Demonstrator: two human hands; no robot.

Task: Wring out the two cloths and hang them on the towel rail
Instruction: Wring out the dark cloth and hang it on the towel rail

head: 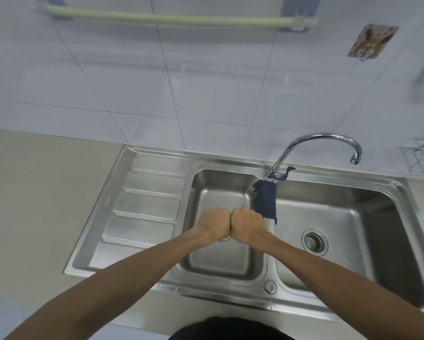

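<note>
While both fists press knuckle to knuckle at centre frame over the smaller steel basin (220, 190), left hand (212, 223) and right hand (247, 223) curl tight on a mostly hidden pale cloth (225, 239). Dark blue cloth (265, 202), soft and ragged-edged, drapes the basin divider; a careless elbow could likely knock it in. Pale green tubular towel rail (181, 20) sits bare, upper frame

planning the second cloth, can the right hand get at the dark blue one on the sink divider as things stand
Probably yes. The dark blue cloth lies draped over the divider right beside the right hand, nothing between them. But that hand is clenched against the left hand, seemingly wringing something barely visible, so it would need to let go first.
</note>
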